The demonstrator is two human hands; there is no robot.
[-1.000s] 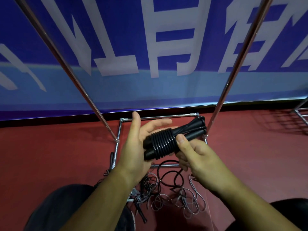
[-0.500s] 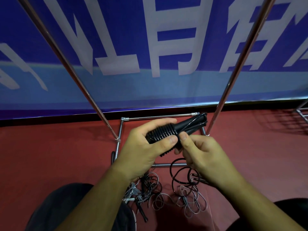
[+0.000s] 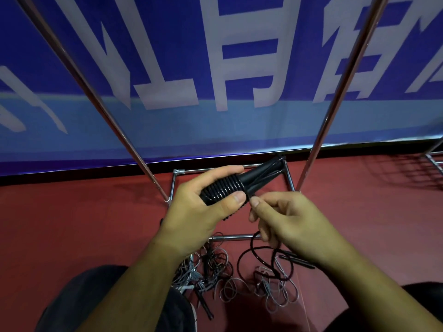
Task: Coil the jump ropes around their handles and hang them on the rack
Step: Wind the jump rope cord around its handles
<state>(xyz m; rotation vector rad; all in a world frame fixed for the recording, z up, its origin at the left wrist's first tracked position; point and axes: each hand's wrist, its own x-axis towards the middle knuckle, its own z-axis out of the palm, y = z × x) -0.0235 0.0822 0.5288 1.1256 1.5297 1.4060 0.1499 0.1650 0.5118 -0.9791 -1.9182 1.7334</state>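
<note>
While clasped in the left hand (image 3: 199, 212), held slantwise in mid-air above the rack's (image 3: 335, 111) base bars and well clear of the red floor (image 3: 84, 224): two black jump rope handles (image 3: 261, 174), side by side, pointing up and away to the right. Bound round the middle with a tight coil (image 3: 225, 188) of glossy black cord. Clamped on that coil with left fingers (image 3: 211, 174) curled over the far side and thumb pressed flat on the near side.

Just beside the coil's right edge, thumb tip almost touching the left thumb: the right hand (image 3: 294, 221), fingers (image 3: 257, 215) curled together on the loose cord (image 3: 254, 250). Trailing from under that hand in an open black loop, down to the floor in front of the rack's near bar.

Heaped on the floor below both wrists, between two dark-clad knees (image 3: 96, 298): a tangle of other jump ropes (image 3: 271, 291), thin grey and black cords, uncoiled, with a few slim black handles among them.

Rising left and right of the hands, leaning outward: two chrome uprights of the rack. Behind, along the floor's far edge, a blue banner (image 3: 167, 128) with large pale lettering.
</note>
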